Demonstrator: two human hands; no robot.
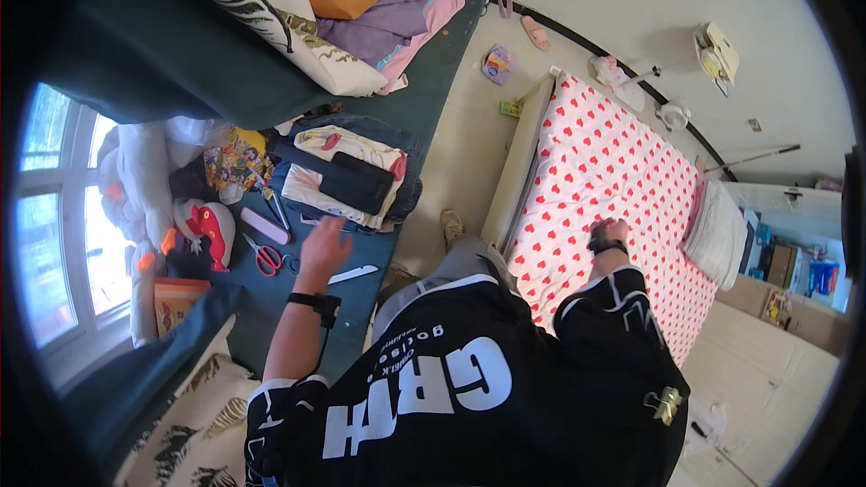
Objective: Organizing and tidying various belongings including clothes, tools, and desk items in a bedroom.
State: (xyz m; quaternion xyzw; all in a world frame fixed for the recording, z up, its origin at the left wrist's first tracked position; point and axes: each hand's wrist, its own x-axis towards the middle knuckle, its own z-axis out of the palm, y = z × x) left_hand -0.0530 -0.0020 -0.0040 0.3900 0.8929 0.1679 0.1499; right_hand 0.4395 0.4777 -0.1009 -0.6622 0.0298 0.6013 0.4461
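My left hand [325, 250] is over the dark green surface, at the lower edge of a pile of folded clothes [338, 142]; its fingers look loosely spread, with nothing visible in them. A black phone-like flat object [356, 182] lies on the pile. Just beside the hand are red-handled scissors [268, 261], a pink case [266, 226] and a white knife-shaped strip [354, 274], partly behind my wrist. My right hand [609, 233] is over the bed's heart-patterned sheet [595, 169], its fingers curled; whether it holds anything cannot be made out.
White plush toys [142, 176] and a red-and-white toy [210, 230] lie by the window. Purple and pink clothes [385, 30] are heaped at the top. A grey pillow [717, 237] is on the bed. A pink slipper [535, 32] and a purple packet [499, 64] lie on the floor.
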